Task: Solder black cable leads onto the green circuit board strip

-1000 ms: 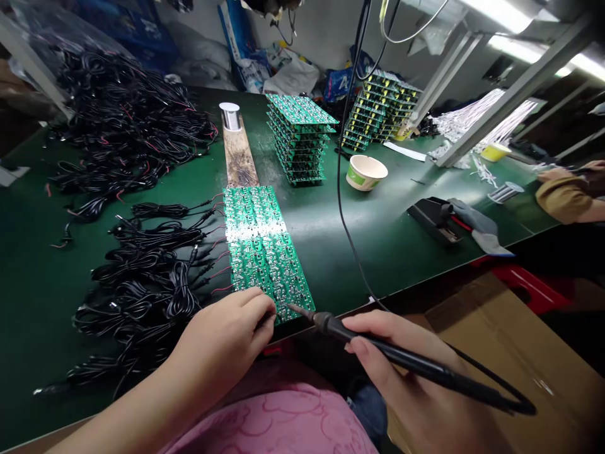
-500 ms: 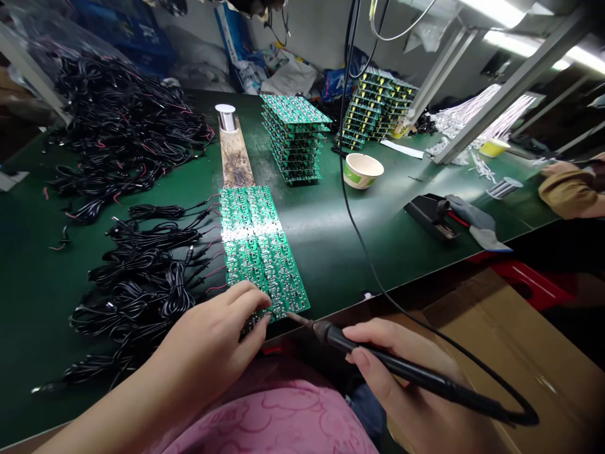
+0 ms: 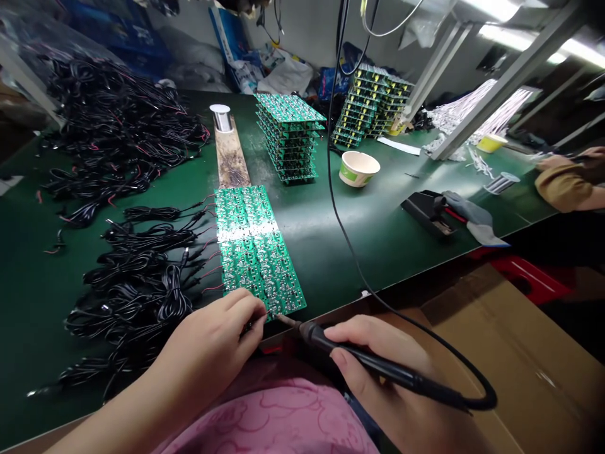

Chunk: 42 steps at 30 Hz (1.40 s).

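A flat panel of green printed circuit boards (image 3: 259,271) lies on my green table (image 3: 331,252), its near corner close to the table's near edge and its far end touching a scorched wooden strip (image 3: 230,154). My left hand (image 3: 208,343) sits at that near corner, fingers drawn narrowly together at the panel's edge; I cannot tell whether they pinch a thin lead. My right hand (image 3: 373,359) closes around a slim black soldering iron (image 3: 321,337), its fine tip just beside my left fingertips.

Judging by how things lie, thin black cables with red-and-black ends (image 3: 142,271) reach the panel's left edge, but I cannot tell how many are joined to it. A larger heap of tangled black cables (image 3: 118,126) fills the table's far left corner. Two stacks of green boards stand toward the far edge: one (image 3: 288,135) beyond the panel, another (image 3: 368,107) further right.

Cables crowd the panel's left side, while open green tabletop stretches to its right, up to a round paper bowl (image 3: 358,168) and a black iron stand (image 3: 425,211). Past the near edge, a cardboard box (image 3: 496,353) lies under the iron's cord.
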Motion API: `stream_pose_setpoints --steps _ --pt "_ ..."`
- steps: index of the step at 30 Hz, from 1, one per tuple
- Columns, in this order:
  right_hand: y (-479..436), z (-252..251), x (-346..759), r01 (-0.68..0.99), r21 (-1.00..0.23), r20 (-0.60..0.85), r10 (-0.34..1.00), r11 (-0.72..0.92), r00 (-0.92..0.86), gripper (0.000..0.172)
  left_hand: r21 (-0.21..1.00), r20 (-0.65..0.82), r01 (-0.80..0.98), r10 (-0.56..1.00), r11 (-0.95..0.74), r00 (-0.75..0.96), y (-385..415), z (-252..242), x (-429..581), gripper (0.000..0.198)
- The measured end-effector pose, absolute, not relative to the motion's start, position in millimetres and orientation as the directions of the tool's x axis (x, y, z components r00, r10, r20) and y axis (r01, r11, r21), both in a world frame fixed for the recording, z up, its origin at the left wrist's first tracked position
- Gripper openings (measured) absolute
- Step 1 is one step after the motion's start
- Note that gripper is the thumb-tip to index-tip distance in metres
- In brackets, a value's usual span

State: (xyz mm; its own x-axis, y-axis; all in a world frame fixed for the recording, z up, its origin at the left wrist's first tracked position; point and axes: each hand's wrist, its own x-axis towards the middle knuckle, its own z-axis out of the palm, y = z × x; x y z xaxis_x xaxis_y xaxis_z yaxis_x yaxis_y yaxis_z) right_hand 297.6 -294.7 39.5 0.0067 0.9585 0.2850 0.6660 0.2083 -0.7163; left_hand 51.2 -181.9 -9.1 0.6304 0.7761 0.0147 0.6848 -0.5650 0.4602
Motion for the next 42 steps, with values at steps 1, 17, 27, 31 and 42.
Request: stream_pose_setpoints --steps 1,17,27,31,42 --pt "-295 40 298 0.666 -0.715 0.282 0.959 0.211 -0.001 0.016 0.465 0.029 0.677 0.774 -0.57 0.632 -182 -9 51 0.031" --pt "-298 39 303 0.658 -0.739 0.243 0.968 0.141 0.066 0.012 0.436 -0.003 0.638 0.708 -0.634 0.706 -178 -17 49 0.027" --pt "-293 43 299 0.662 -0.73 0.252 0.967 0.17 0.029 0.014 0.433 0.032 0.631 0.711 -0.643 0.703 -180 -19 51 0.026" --pt "-291 50 299 0.704 -0.68 0.247 0.968 0.205 -0.044 0.016 0.41 0.049 0.632 0.708 -0.658 0.704 -180 -20 49 0.023" --pt "-294 41 307 0.733 -0.631 0.351 0.936 0.253 -0.022 0.017 0.379 0.047 0.62 0.683 -0.687 0.729 -177 -18 49 0.027"
